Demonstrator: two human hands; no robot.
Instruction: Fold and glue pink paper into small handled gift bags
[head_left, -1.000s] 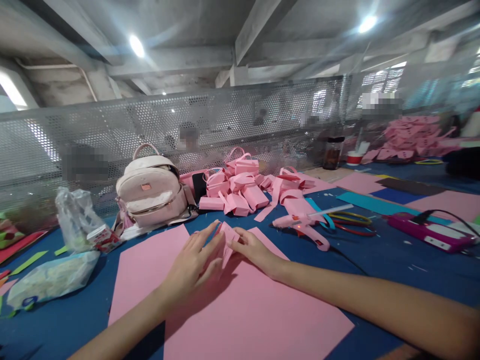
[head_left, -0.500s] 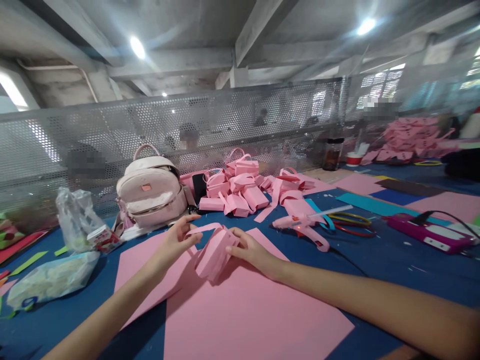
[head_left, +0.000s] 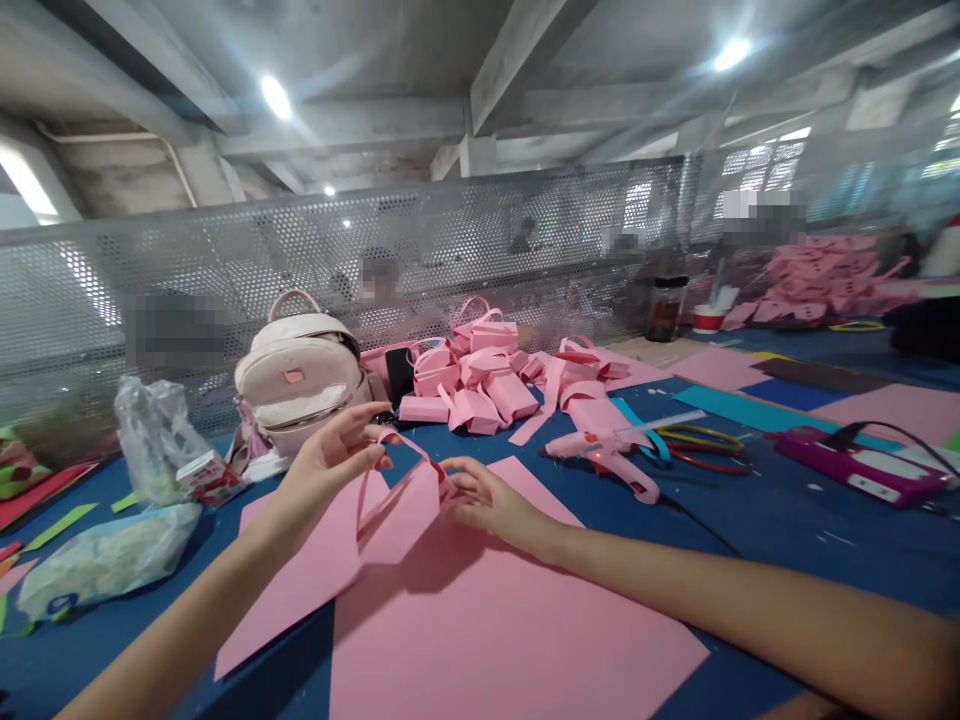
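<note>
A small pink paper bag (head_left: 405, 520) with a looped strip handle (head_left: 411, 442) is held between my hands, over large pink paper sheets (head_left: 517, 630). My left hand (head_left: 337, 450) is at the left of the loop, with the strip between thumb and fingers. On the bag's right side, the fingers of my right hand (head_left: 484, 505) grip near the handle's end; their tips are partly hidden behind the paper. To the right lies a pink glue gun (head_left: 604, 455) with a small orange light on it.
Behind my hands are a pile of pink paper bags (head_left: 480, 370) and a white backpack (head_left: 300, 370). Plastic bags (head_left: 112, 560) and a small carton (head_left: 210, 478) lie left. Scissors (head_left: 705, 440), a purple device (head_left: 855, 465) and a dark jar (head_left: 666, 308) are right.
The paper bag has turned, so a broad flat side and its looped handle now show. My left hand has moved up and slightly left; my right hand has shifted its hold.
</note>
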